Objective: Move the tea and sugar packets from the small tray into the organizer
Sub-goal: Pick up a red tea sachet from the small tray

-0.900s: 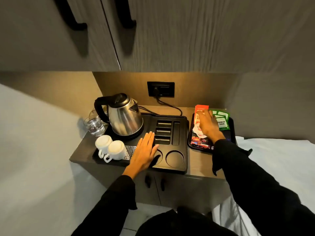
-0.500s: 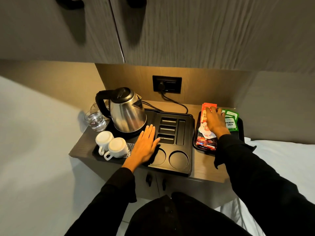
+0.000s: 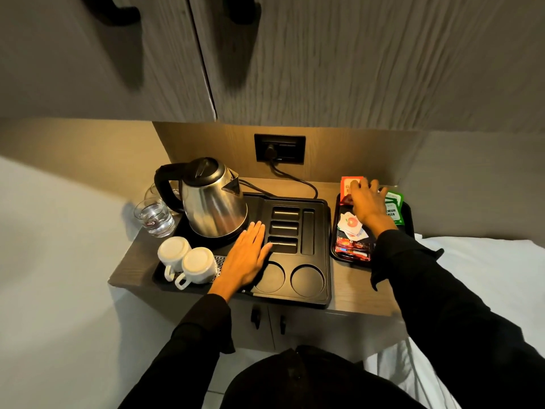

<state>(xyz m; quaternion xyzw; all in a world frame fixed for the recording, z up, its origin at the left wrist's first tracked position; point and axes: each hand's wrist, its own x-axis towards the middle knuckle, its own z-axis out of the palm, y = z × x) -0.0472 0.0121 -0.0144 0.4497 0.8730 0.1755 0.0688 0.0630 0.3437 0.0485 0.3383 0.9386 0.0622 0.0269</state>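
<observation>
A small black tray [image 3: 408, 217] at the right of the counter holds an orange-red packet [image 3: 346, 184], green tea packets [image 3: 394, 208], white packets [image 3: 350, 226] and dark red packets [image 3: 352, 247]. My right hand [image 3: 367, 205] lies over the far half of the tray with its fingers spread, fingertips on the orange-red packet; nothing is lifted. The black organizer [image 3: 322, 231] has three short slots [image 3: 285, 228], one long slot and two round wells, all bare. My left hand [image 3: 247, 258] rests flat on the organizer's left side, holding nothing.
A steel kettle [image 3: 213, 202] stands on the organizer's left part, its cord running to a wall socket [image 3: 280, 149]. Two upturned white cups [image 3: 186, 258] sit in front of it and a glass [image 3: 153, 216] to its left. Cupboard doors hang overhead. White bedding lies to the right.
My right hand has slid a little toward the far end of the tray, onto the orange-red packet. My left hand has stayed flat on the organizer. The view has shifted slightly.
</observation>
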